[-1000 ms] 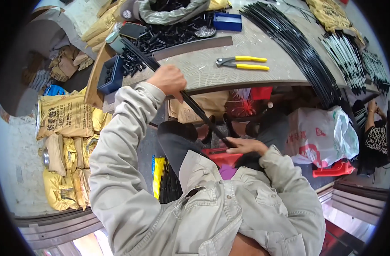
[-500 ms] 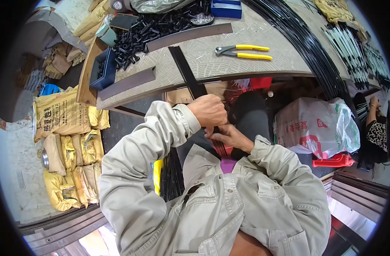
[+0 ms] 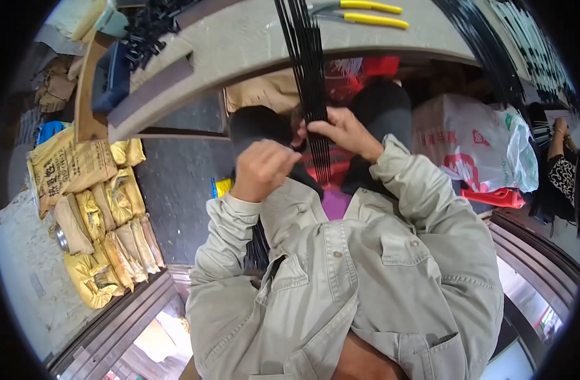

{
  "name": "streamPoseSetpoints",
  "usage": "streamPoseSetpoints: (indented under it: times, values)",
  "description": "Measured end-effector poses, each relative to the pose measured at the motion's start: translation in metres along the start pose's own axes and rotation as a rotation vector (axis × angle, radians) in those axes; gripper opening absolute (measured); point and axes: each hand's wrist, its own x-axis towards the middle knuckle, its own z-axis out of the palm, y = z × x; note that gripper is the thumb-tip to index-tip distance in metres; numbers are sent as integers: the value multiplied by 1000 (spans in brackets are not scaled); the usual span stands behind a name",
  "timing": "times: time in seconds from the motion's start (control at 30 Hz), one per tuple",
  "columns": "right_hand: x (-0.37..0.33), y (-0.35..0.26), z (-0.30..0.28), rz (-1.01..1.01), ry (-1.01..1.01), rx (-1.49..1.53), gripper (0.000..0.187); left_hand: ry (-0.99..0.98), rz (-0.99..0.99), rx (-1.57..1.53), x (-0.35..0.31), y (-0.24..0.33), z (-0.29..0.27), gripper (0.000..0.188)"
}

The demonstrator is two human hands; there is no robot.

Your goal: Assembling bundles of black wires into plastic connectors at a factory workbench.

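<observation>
Head view, looking down past a pale grey-green jacket: I see both hands raised in front of the chest at a bundle of thin black rods (image 3: 312, 95) that runs from the grey workbench (image 3: 239, 50) down toward the lap. The right hand (image 3: 346, 132) is wrapped around the bundle just below the bench edge, fingers curled closed on it. The left hand (image 3: 263, 168) is a loose fist just beside the rods; I cannot tell whether it grips any of them. Yellow-handled pliers (image 3: 360, 12) lie untouched on the bench. I judge the rods gathered into one bunch, with no tie or binding visible on them yet.

Compared with half a second ago, the bundle now stands more upright and nearer the middle, the left hand has dropped lower, and the bench has slid toward the top edge.
</observation>
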Motion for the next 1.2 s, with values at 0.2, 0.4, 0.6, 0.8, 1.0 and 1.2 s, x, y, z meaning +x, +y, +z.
streamPoseSetpoints:
  times: [0.2,0.4,0.6,0.8,1.0,1.2]
  values:
    - [7,4,-1,31,15,28,18,-132,-134,-83,-41,-1,35,12]
    - [1,3,0,47,-95,33,16,7,-295,-145,-31,-11,22,11]
    - [-29,2,29,-34,-84,-231,18,298,-483,-990,25,14,3,42]
    - [-40,-30,32,-74,-239,-484,18,260,-437,-1263,54,40,-5,35]
    - [16,-151,-12,-342,-47,-509,29,260,-473,-1453,57,53,4,66]
    - [54,-235,16,-455,-1065,58,29,86,-630,-1145,62,21,18,34]
